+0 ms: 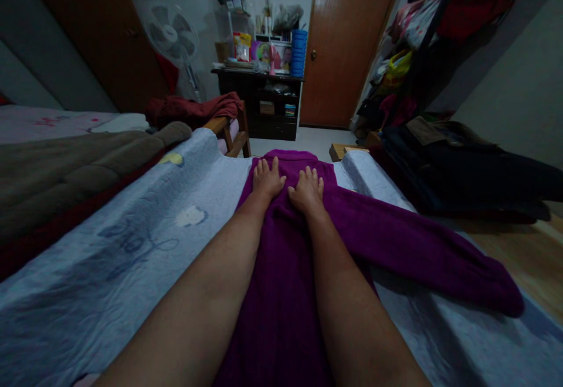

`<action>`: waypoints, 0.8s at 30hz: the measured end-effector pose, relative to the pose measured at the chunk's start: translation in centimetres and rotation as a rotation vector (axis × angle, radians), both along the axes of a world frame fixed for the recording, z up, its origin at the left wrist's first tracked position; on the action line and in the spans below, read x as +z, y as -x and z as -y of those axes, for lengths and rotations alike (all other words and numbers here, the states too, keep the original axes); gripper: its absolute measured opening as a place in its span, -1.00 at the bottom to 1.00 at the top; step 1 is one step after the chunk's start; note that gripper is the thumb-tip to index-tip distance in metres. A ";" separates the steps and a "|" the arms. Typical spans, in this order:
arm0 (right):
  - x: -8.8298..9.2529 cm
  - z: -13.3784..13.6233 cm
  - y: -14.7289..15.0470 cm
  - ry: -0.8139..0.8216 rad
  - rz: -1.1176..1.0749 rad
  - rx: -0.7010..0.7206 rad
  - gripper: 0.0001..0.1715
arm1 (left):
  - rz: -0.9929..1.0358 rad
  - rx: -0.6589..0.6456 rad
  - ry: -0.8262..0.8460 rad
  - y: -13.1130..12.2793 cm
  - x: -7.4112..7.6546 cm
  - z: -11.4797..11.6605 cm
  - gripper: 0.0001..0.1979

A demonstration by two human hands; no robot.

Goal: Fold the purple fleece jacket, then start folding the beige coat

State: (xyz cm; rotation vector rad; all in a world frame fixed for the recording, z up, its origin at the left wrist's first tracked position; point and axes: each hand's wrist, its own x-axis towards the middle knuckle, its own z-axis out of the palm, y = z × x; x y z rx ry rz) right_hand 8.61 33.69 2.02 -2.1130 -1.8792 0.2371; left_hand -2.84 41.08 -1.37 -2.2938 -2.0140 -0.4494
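A purple knit garment lies spread along a pale blue bed sheet, one sleeve stretched out to the right. My left hand rests flat on the garment near its far end, fingers stretched out and open. My right hand lies flat right beside it, fingers also spread on the fabric. The two hands almost touch. Neither holds anything.
A brown blanket and a dark red cloth lie at the left. Dark clothes are piled at the right, under hanging garments. Beyond the bed stand a fan, a cluttered dark shelf unit and a wooden door.
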 end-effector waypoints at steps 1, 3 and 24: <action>-0.1 0.0 0.2 0.007 0.006 0.056 -0.21 | -0.016 -0.019 -0.028 0.0 0.1 0.1 -0.32; -0.3 0.1 0.5 0.064 0.013 0.129 -0.27 | -0.045 -0.074 -0.028 -0.1 0.3 0.2 -0.45; -0.1 0.1 0.1 0.177 -0.037 -0.219 -0.15 | 0.010 -0.076 0.285 -0.6 0.1 -0.3 -0.37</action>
